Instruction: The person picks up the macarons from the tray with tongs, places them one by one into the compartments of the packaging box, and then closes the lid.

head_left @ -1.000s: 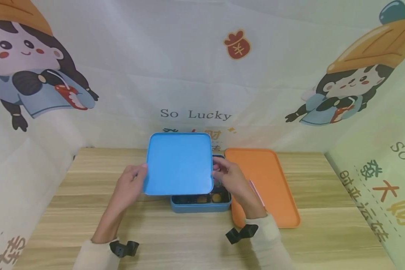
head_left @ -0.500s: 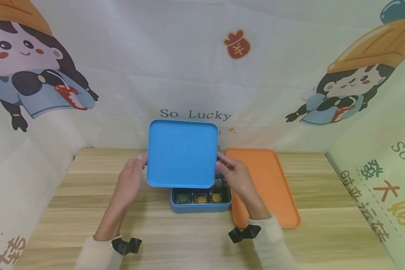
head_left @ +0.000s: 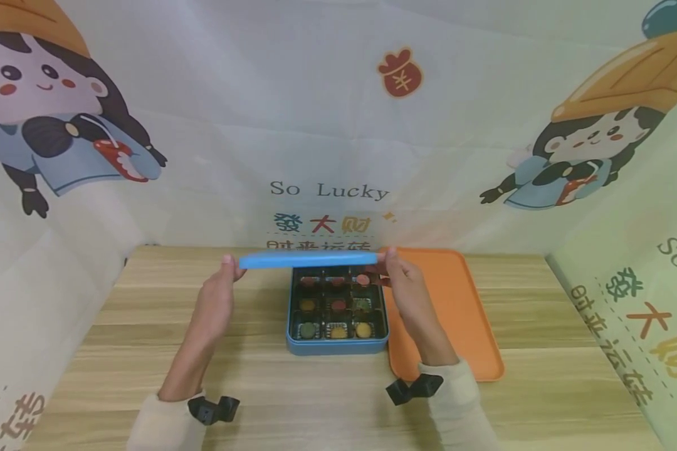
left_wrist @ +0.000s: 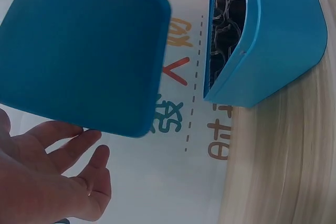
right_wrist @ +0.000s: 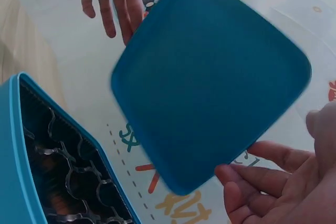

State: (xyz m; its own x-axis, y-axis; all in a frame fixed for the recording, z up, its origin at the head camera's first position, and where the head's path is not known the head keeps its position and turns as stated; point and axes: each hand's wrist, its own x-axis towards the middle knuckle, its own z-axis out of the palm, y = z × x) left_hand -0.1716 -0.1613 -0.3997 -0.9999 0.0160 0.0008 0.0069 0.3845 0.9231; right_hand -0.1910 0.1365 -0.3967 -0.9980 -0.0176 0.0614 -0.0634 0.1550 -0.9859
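Note:
A blue square lid (head_left: 308,259) is held in the air by both hands, seen nearly edge-on in the head view. My left hand (head_left: 215,300) grips its left edge, with several fingers (left_wrist: 73,148) at the rim in the left wrist view. At the opposite edge my right hand (head_left: 409,291) pinches it, fingertips (right_wrist: 226,174) meeting the rim in the right wrist view. Below and just in front stands the uncovered blue box (head_left: 338,347). Its dark divided insert holds several small round pieces, among them a yellow one (head_left: 363,330) and a green one (head_left: 307,331).
An orange tray (head_left: 457,313) lies to the right of the box, partly behind my right forearm. Wood-grain table (head_left: 248,401) surrounds them, and a printed cloth (head_left: 214,125) hangs behind and at the sides.
The lid has tipped from showing its broad face to nearly edge-on, rising first. More of the box's compartments now show beneath it. Both hands have turned with the lid and kept their hold.

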